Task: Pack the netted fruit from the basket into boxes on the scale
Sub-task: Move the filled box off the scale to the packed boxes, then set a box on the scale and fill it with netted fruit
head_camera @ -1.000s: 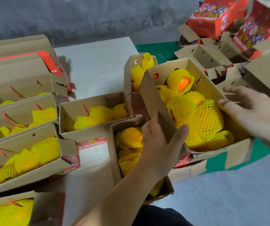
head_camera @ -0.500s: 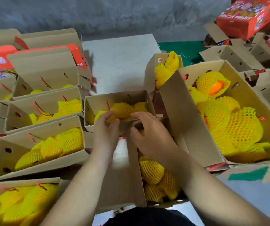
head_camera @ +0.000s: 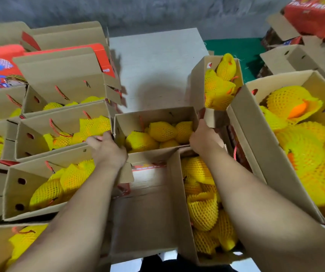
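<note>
I've got both hands on the middle box [head_camera: 155, 132] now, dead ahead of me, one at each short end. My left hand [head_camera: 106, 148] curls over the left wall at the near corner, fingers hooked on the rim; my right hand [head_camera: 203, 138] grips the right wall the same way, thumb side up against the cardboard. The box's long axis runs left to right across my view, so my arms straddle it evenly and neither hand is nearer, as far as I can judge.

Inside it sit several netted fruit [head_camera: 161, 131], yellow foam sleeves, filling the bottom. Just in front of my body, touching the near wall of that box, lies another open box [head_camera: 153, 213] with more netted fruit along its right side, under my right forearm. To the right stands the big box [head_camera: 271, 163], heaped with netted fruit, right beside my right arm.

I can't make out a scale anywhere, so I can't say which way this box has to travel. With a hold at both ends, I'd judge the next move is a level lift or slide, and the packed boxes [head_camera: 55, 138] crowding the left side leave little room that way.
</note>
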### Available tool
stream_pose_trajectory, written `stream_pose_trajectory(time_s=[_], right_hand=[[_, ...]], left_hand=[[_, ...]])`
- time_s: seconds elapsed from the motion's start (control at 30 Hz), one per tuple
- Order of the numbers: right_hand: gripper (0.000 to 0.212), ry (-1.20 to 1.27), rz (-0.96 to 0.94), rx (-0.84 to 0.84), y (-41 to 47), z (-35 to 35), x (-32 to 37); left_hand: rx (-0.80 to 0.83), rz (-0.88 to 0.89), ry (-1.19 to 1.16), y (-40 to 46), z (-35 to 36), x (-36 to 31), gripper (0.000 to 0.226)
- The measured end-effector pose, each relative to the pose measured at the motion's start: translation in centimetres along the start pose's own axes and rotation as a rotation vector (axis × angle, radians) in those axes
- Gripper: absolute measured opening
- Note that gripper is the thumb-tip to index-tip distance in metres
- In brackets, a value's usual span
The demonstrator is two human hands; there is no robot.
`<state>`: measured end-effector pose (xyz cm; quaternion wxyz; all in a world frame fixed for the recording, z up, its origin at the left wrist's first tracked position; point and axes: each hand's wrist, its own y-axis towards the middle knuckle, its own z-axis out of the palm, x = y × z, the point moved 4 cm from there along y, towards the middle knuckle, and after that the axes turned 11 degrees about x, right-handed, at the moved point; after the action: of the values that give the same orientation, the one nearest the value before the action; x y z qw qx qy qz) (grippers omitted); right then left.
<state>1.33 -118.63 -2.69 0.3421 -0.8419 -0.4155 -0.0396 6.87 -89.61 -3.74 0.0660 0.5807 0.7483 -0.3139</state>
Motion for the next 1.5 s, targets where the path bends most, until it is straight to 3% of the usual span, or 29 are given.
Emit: stream_pose_trajectory(time_s=[0.1,0.2,0.33,0.4,0.6,0.7,0.77,0.8,0.87,1.07,1.3,1.4,1.5], right_hand=[[0.052,-0.009,0.024,-0.003,0.4,-0.1,0.1],[0.044,-0.003,0.025,-0.051,0.5,-0.3,-0.2],[0.037,0.126,-0.025,-0.072,0.0,-0.8,0.1],[0.037,0.156,-0.086,-0.112,-0.5,-1.9,1.0],[0.029,0.114,-0.289,-0.336,-5.2,-8.2,4.1],[0.027,0.120,-0.328,-0.404,-8.5,-10.2,5.6],[0.026,0.115,-0.363,-0.471,-11.1,-11.5,6.6],[0.027,0.123,-0.377,-0.500,-12.4,-12.2,6.8],[0.027,0.168,-0.409,-0.537,-15.0,-13.4,6.6],[0.031,0.369,-0.566,-0.607,-22.3,-13.9,5.7],[0.027,0.351,-0.642,-0.521,-25.5,-10.4,6.6],[0.031,0.328,-0.628,-0.443,-25.6,-9.6,6.4],[0.034,0.231,-0.645,-0.377,-26.3,-9.2,6.4]], left_hand=[[-0.043,-0.077,0.199,0.1,-0.2,0.1,0.034],[-0.080,-0.031,0.296,0.5,-0.6,0.2,0.036],[-0.105,0.095,0.137,-0.6,0.2,0.7,0.088],[-0.106,0.147,0.039,-1.0,0.4,0.9,0.094],[-0.139,0.178,-0.335,-3.0,-0.4,0.0,0.087],[-0.098,0.125,-0.671,-3.5,-2.5,-0.5,0.083],[-0.001,0.169,-0.798,-4.7,-4.6,-0.5,0.056],[0.009,0.230,-0.789,-5.6,-5.8,-0.5,0.041],[-0.044,0.356,-0.769,-7.6,-8.6,-0.6,0.033],[-0.109,0.642,-0.823,-13.2,-16.5,-0.2,0.053],[-0.220,0.633,-0.714,-17.4,-19.6,4.8,0.047],[-0.265,0.617,-0.697,-19.2,-19.7,6.5,0.034],[-0.267,0.592,-0.732,-22.0,-19.7,7.7,0.049]])
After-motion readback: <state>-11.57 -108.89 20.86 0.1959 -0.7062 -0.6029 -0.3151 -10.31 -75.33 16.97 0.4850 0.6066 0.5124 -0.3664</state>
